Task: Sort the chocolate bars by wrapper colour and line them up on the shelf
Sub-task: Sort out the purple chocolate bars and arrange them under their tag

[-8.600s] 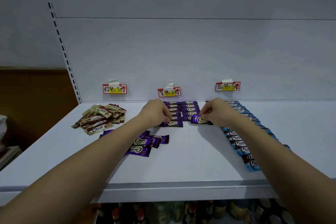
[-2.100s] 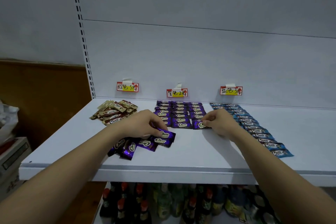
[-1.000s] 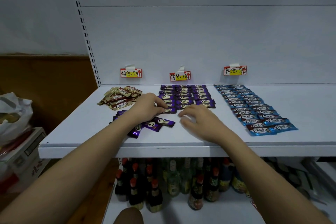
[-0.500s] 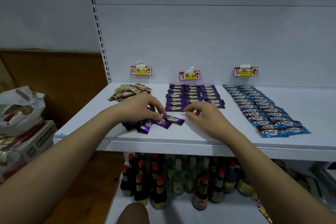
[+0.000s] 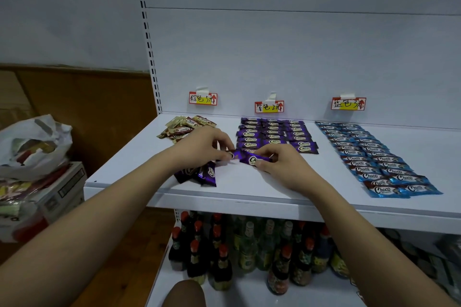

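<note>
Bottles (image 5: pixel 245 254) on the lower shelf below me, nearest the camera. Above them the white shelf (image 5: pixel 244 194), both my forearms reaching over its front edge. Loose purple pile (image 5: pixel 199 173) sits near the front, just under my left wrist, bars tilted and overlapping. Both hands on one purple bar (image 5: pixel 250 158): left hand (image 5: pixel 204 147) pinches its left end, right hand (image 5: pixel 283 163) pinches the right end between thumb and fingers. Bar is just in front of the purple rows (image 5: pixel 274 136), cannot tell if it rests on the shelf or is slightly lifted. Purple rows run three columns wide back to the wall; right column reaches furthest forward. Blue rows (image 5: pixel 374 157) well to the right, two columns, running from the wall almost to the front edge. Brown pile (image 5: pixel 185 127) at back left, unsorted heap, just behind my left hand. Three price tags on the back panel: brown tag (image 5: pixel 203 98), purple tag (image 5: pixel 269 106), blue tag (image 5: pixel 348 103), each above its group. Off to the left, a plastic bag (image 5: pixel 32 144) on a box (image 5: pixel 62 187)
</note>
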Demonstrator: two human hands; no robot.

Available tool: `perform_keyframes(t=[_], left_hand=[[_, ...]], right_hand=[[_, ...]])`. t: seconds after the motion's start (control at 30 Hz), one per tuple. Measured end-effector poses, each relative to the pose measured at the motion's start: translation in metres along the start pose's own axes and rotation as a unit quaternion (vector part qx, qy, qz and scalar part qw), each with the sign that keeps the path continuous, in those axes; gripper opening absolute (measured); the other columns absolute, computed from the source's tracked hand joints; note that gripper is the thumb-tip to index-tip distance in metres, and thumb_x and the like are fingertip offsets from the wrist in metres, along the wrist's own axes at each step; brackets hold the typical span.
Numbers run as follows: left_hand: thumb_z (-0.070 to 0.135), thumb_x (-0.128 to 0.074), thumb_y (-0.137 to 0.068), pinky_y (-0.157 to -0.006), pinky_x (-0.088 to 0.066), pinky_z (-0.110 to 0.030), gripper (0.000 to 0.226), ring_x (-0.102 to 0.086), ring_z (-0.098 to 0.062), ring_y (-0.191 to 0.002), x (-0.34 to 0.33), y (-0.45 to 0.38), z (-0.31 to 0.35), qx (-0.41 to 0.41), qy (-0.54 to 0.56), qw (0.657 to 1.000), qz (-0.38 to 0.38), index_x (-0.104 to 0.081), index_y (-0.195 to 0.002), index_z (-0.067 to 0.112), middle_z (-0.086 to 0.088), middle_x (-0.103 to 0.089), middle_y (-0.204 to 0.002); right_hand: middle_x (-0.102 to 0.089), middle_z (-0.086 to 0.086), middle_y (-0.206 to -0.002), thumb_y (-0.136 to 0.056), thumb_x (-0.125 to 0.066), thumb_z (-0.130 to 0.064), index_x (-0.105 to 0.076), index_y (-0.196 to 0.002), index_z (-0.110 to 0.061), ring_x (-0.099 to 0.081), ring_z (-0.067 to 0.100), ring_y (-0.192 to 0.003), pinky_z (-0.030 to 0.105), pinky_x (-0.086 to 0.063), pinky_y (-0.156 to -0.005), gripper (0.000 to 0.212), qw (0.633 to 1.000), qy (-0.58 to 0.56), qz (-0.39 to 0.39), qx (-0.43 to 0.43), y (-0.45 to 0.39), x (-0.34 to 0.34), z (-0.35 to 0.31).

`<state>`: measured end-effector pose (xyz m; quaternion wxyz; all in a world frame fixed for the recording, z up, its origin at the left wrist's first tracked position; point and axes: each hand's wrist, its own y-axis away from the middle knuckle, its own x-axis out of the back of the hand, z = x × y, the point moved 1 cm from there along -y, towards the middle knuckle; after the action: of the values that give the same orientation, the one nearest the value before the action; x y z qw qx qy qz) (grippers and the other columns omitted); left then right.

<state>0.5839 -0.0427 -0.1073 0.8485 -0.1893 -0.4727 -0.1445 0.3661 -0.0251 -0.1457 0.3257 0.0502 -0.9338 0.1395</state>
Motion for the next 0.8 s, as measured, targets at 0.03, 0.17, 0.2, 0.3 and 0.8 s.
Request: perform_keyframes(t=[0.03, 0.17, 0.2, 0.3, 0.8], left_hand=[[0.027, -0.076, -0.083, -0.071, -0.048, -0.027, 0.012, -0.061, -0.011, -0.084, 0.001, -0.001, 0.001, 0.006, 0.028, 0.999, 0.034, -0.071, -0.093, 0.026, 0.012, -0.067, -0.089], [0.014, -0.077, -0.081, -0.066, -0.048, -0.016, 0.019, -0.064, 0.002, -0.071, 0.003, -0.01, 0.005, 0.065, 0.171, 0.973, 0.138, -0.065, -0.096, 0.018, 0.008, -0.071, -0.081], [0.012, -0.076, -0.082, -0.07, -0.05, -0.019, 0.021, -0.067, -0.002, -0.075, 0.003, -0.011, 0.006, 0.078, 0.206, 0.965, 0.141, -0.063, -0.097, 0.018, 0.004, -0.073, -0.081], [0.005, -0.073, -0.083, -0.08, -0.058, -0.028, 0.026, -0.073, -0.015, -0.079, 0.0, -0.012, 0.008, 0.085, 0.269, 0.951, 0.123, -0.065, -0.105, 0.017, -0.007, -0.074, -0.087], [0.011, -0.077, -0.079, -0.072, -0.049, -0.021, 0.022, -0.063, -0.009, -0.084, -0.023, -0.029, 0.041, 0.054, 0.137, 0.986, 0.077, -0.073, -0.098, 0.022, 0.003, -0.07, -0.094]], right_hand=[[-0.059, -0.011, -0.071, -0.088, -0.068, -0.017, -0.072, -0.095, -0.021, -0.049, -0.003, -0.057, 0.009, -0.038, -0.054, 0.009, 1.0, -0.014, 0.011, -0.001, 0.0, 0.0, 0.001], [-0.063, -0.012, -0.071, -0.089, -0.067, -0.017, -0.073, -0.089, -0.021, -0.051, -0.002, -0.063, 0.013, -0.037, -0.059, 0.007, 0.997, -0.058, 0.039, -0.016, 0.001, 0.003, 0.003], [-0.067, -0.007, -0.077, -0.089, -0.066, -0.016, -0.072, -0.089, -0.022, -0.055, 0.003, -0.068, 0.017, -0.041, -0.064, 0.009, 0.996, -0.075, 0.046, -0.021, 0.001, 0.004, 0.003], [-0.068, -0.001, -0.082, -0.091, -0.061, -0.004, -0.068, -0.089, -0.026, -0.059, 0.01, -0.072, 0.025, -0.047, -0.068, 0.023, 0.986, -0.155, 0.064, -0.022, 0.002, 0.006, 0.001], [-0.066, 0.01, -0.091, -0.095, -0.058, -0.01, -0.064, -0.099, -0.013, -0.059, 0.02, -0.063, 0.025, -0.05, -0.054, 0.008, 0.974, -0.155, 0.145, -0.074, 0.012, 0.051, 0.025]])
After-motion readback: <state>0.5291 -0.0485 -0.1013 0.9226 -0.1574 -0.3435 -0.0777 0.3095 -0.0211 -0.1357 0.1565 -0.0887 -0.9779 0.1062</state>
